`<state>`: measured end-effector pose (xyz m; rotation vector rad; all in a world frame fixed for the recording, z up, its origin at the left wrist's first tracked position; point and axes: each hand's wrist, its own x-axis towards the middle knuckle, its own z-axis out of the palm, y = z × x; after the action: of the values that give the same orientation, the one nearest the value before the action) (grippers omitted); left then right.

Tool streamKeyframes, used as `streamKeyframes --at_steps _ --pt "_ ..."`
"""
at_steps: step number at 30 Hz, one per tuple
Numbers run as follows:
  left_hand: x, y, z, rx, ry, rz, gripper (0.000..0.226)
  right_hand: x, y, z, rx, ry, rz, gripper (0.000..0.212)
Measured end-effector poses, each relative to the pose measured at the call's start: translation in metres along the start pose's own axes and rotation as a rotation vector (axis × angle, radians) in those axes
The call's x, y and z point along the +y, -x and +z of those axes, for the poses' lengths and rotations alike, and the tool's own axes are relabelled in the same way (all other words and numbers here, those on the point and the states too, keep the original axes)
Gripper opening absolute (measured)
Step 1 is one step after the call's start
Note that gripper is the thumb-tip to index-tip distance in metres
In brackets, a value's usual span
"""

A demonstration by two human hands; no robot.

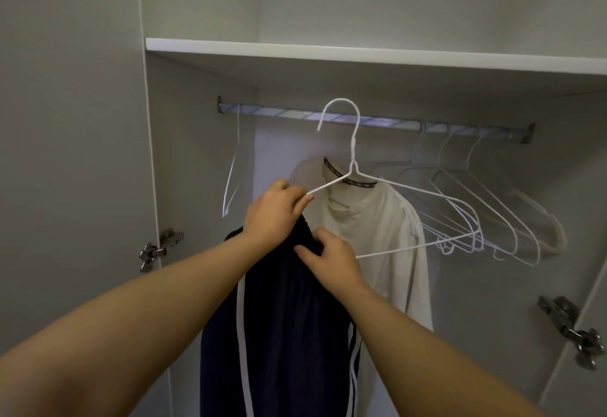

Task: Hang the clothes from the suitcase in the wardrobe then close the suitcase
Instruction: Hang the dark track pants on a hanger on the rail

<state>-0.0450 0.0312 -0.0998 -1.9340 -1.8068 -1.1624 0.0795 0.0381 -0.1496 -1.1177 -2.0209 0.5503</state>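
I stand before the open wardrobe. My left hand (276, 211) grips the left arm of a white wire hanger (353, 160), held below and in front of the metal rail (387, 122). Dark navy trousers with white side stripes (289, 328) drape from that end of the hanger. My right hand (328, 260) pinches the trousers' fabric near the top. Behind them a cream shirt (377, 219) hangs from the rail. The suitcase is out of view.
Several bare white hangers (486, 212) hang at the rail's right end, and one more hanger (231, 173) at the left. A white shelf (361, 55) runs above the rail. Open doors with metal hinges (157, 247) flank both sides.
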Motion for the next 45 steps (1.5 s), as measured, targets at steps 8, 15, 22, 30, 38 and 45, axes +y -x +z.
streamKeyframes --at_steps 8,15,22,30,38,45 --pt "-0.002 -0.01 -0.012 0.159 0.08 -0.314 0.035 0.018 0.014 0.022 0.013 0.072 -0.097 0.021" --pt "-0.023 -0.006 -0.026 0.244 0.095 -0.224 0.031 0.066 0.019 0.014 -0.559 0.278 0.139 0.018" --pt "-0.069 0.018 -0.041 0.264 -0.218 0.272 0.054 0.066 -0.003 -0.034 -0.297 0.646 -0.063 0.033" --pt "-0.115 0.038 -0.057 0.212 -0.393 0.346 0.045 0.065 -0.01 -0.061 -0.165 0.789 -0.164 0.036" --pt "-0.139 0.051 -0.079 0.155 -0.458 0.475 0.043 0.063 -0.008 -0.088 -0.176 0.913 -0.13 0.03" --pt "-0.136 0.057 -0.058 0.082 -0.507 0.521 0.044 0.044 -0.012 -0.081 -0.209 0.947 -0.169 0.027"
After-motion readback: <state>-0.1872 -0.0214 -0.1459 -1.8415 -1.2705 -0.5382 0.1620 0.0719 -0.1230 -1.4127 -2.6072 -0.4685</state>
